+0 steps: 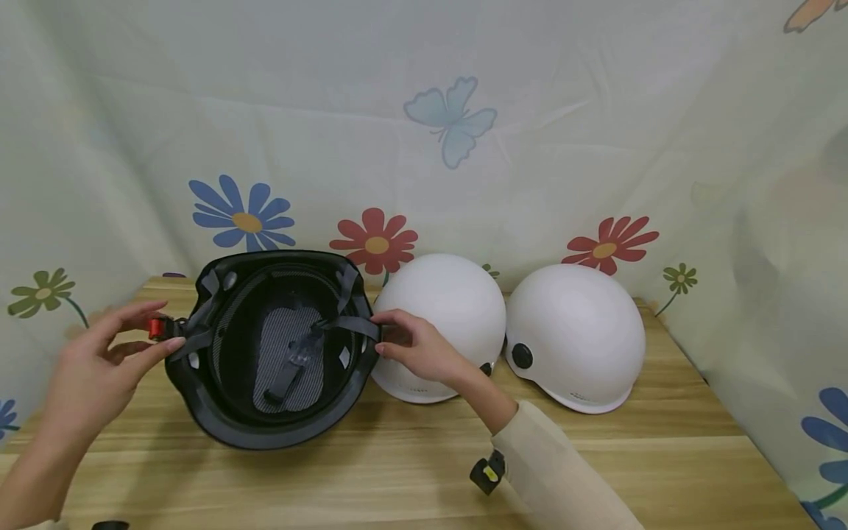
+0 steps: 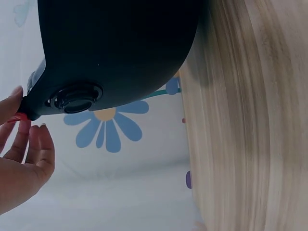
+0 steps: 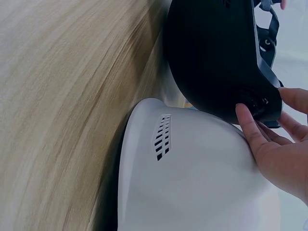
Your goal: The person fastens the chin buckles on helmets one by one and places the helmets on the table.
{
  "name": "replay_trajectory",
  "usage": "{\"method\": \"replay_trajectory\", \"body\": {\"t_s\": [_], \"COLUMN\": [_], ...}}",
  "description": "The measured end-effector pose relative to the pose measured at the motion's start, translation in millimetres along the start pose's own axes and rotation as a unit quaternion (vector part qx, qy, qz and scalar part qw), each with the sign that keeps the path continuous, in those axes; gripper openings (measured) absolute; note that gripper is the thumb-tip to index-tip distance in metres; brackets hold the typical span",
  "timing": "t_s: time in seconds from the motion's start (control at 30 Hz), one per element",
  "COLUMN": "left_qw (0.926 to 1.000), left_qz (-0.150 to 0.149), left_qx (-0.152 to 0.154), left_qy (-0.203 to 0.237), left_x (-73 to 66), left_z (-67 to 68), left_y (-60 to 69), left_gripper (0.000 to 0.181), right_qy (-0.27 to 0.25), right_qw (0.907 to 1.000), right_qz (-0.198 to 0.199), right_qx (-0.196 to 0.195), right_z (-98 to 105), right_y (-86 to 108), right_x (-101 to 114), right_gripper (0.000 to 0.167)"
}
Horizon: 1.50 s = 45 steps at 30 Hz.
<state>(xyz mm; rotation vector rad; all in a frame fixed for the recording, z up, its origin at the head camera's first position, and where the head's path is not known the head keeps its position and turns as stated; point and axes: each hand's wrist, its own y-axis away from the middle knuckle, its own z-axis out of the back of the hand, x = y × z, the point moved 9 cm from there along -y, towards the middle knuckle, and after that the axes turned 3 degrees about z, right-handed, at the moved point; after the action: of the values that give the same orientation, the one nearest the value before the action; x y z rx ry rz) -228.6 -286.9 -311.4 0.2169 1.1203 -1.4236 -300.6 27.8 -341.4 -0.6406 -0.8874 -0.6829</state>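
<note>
A black helmet [image 1: 225, 423] lies upside down on the wooden table, its dark padded inside facing up. At its left rim my left hand [image 1: 99, 372] pinches a chin-strap buckle [image 1: 159, 329] with a red part, between thumb and fingers. On the opposite side my right hand [image 1: 420, 346] grips the helmet's rim by the grey strap [image 1: 354, 325]. The right wrist view shows the right thumb and fingers on either side of the black shell [image 3: 211, 62]. A short strap with a clear plastic-wrapped piece [image 1: 306, 350] lies inside the helmet.
Two white helmets [image 1: 444, 302] [image 1: 576, 324] stand dome-up to the right, the nearer one close beside my right hand. The wooden table [image 1: 411, 471] meets a flower-printed cloth [image 1: 318, 110] behind. A black strap device [image 1: 486, 472] is on my right wrist.
</note>
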Motion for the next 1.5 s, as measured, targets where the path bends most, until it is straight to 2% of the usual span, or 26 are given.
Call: {"method": "replay_trajectory", "body": {"t_s": [0.1,0.2,0.3,0.37,0.57,0.73,0.97,1.07,1.2,1.3,1.5], "left_qw": [0.9998,0.9984,0.9955,0.9941,0.9937,0.9901,0.9899,0.9902,0.9896,0.9913,0.9939], "left_qz": [-0.001,-0.035,-0.068,-0.077,-0.071,-0.071,-0.057,-0.051,-0.046,-0.040,-0.027], "left_qx": [0.009,0.012,0.013,0.017,0.027,0.033,0.018,0.004,-0.018,-0.029,-0.032], "left_qy": [0.016,0.042,0.065,0.074,0.082,0.117,0.128,0.130,0.135,0.122,0.102], "left_x": [-0.5,-7.8,-14.3,-15.5,-11.1,-10.9,-8.0,-6.3,-6.2,-6.3,-4.5], "left_z": [-2.1,-3.0,-4.4,-5.8,-9.2,-11.1,-9.1,-8.9,-8.9,-8.6,-8.0], "left_y": [1.0,1.4,2.5,3.4,4.9,5.0,5.4,5.3,4.8,4.6,4.3], "left_gripper": [0.040,0.035,0.037,0.039,0.042,0.042,0.040,0.039,0.040,0.040,0.038], "right_qy": [-0.006,-0.007,-0.007,-0.007,-0.010,-0.017,-0.029,-0.028,-0.031,-0.035,-0.032], "right_qw": [1.0000,1.0000,1.0000,1.0000,0.9999,0.9999,0.9994,0.9994,0.9994,0.9993,0.9994], "right_qz": [0.001,0.002,0.003,0.001,-0.004,-0.004,-0.011,-0.009,-0.007,-0.006,-0.002], "right_qx": [0.001,0.001,0.001,0.001,0.002,0.002,0.014,0.015,0.013,0.011,0.008], "right_z": [-0.7,-0.6,-0.4,-0.3,-0.2,0.1,-0.8,-1.2,-1.4,-1.9,-0.9], "right_y": [0.1,0.5,0.8,0.9,1.1,1.1,7.8,7.1,2.4,-1.3,-4.2], "right_x": [0.2,0.9,1.1,0.5,-0.2,1.3,31.5,30.9,16.9,6.4,5.7], "right_gripper": [0.037,0.037,0.037,0.037,0.038,0.039,0.039,0.041,0.044,0.045,0.044]}}
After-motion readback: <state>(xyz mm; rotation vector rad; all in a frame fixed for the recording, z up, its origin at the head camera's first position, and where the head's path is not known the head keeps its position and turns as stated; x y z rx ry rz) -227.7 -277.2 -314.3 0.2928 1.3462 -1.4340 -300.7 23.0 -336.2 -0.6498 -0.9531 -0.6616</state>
